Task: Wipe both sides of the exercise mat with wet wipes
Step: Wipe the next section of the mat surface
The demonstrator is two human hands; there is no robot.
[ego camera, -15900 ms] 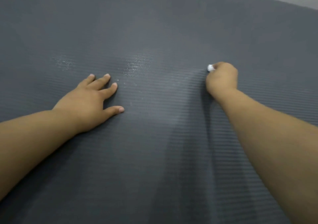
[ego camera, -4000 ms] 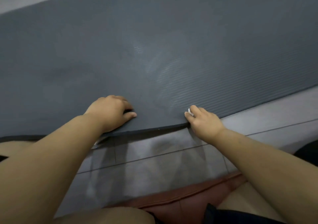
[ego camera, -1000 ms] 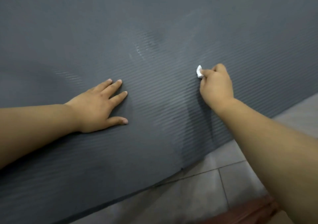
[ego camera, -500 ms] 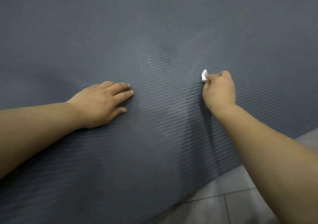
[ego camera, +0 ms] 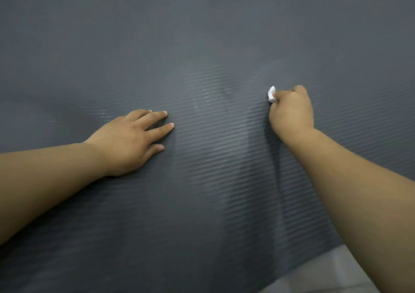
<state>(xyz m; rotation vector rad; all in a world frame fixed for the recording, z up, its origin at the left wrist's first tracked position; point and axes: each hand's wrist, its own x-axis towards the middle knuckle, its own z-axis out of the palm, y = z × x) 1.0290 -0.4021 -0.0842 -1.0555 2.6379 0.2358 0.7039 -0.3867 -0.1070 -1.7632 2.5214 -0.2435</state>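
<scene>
Tiled floor showed only past exercise mat near edge | left hand flat on mat, grip wide | right hand grip pinched wet wipe on mat, farther from edge than 1s ago | wiping likely resumed

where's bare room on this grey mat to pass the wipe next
Bare: the dark grey ribbed foam mat beyond both hands, the strip between the flat left hand and the right hand gripping the small white wadded wipe, and the near stretch down to the pale tiled floor. Crowded only under the hands.
</scene>
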